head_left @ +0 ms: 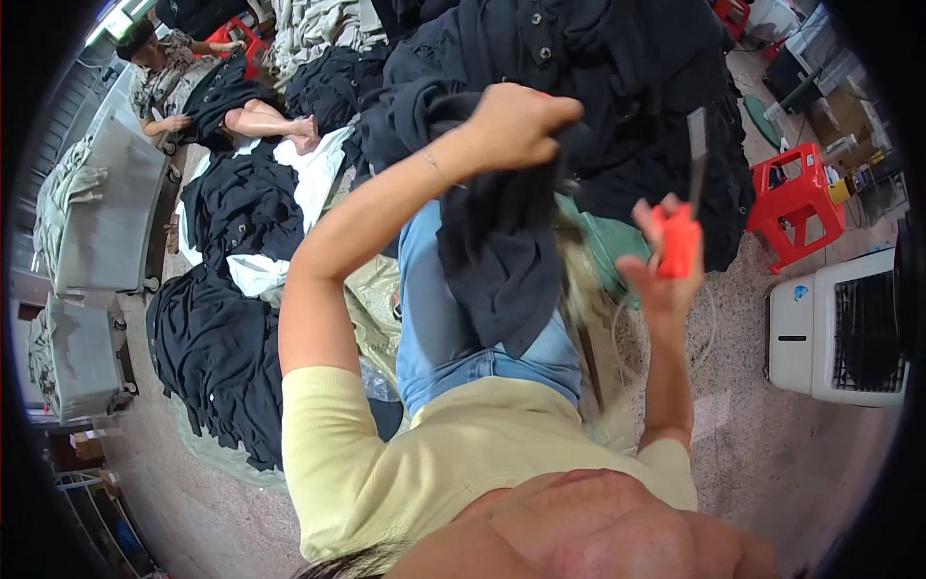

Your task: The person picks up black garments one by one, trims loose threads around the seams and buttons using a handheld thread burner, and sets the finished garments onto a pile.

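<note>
Black garment [502, 285] gathered up, red-handled tool [681, 241] held apart from it

The garment is bunched at the top in the left hand [521, 127] and drops in soft folds over the blue jeans [424, 299], its lower end narrowing to a loose corner, parts of it blurred and its upper limit hard to make out; the tool is in the right hand [667, 288], its bright handle toward the palm and its narrow greyish blade pointing away from the person, blurred along its length
</note>
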Motion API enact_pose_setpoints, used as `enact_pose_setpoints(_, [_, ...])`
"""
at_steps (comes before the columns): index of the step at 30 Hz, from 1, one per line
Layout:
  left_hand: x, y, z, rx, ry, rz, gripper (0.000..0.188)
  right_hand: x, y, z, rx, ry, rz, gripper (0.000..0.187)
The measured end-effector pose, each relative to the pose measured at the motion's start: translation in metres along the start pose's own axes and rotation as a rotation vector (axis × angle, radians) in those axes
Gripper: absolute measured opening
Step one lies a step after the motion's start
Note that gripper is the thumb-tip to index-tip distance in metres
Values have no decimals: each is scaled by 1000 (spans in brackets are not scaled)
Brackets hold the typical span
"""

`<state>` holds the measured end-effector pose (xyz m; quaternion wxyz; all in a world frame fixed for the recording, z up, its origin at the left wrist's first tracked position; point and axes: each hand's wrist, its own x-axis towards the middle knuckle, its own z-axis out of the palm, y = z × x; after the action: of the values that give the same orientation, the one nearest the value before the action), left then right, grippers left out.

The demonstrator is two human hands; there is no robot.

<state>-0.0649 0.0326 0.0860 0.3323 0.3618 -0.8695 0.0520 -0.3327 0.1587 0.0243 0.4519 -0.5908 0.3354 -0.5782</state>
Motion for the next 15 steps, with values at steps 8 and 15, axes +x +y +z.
enact_pose_setpoints(8, [29, 88, -68, -262, 230, -28, 23, 88, -94, 42, -333, 12, -285, 48])
enact_pose_setpoints(15, [-35, 54, -17, -633, 117, -318, 34, 109, -173, 56, -616, 188, -819, 30])
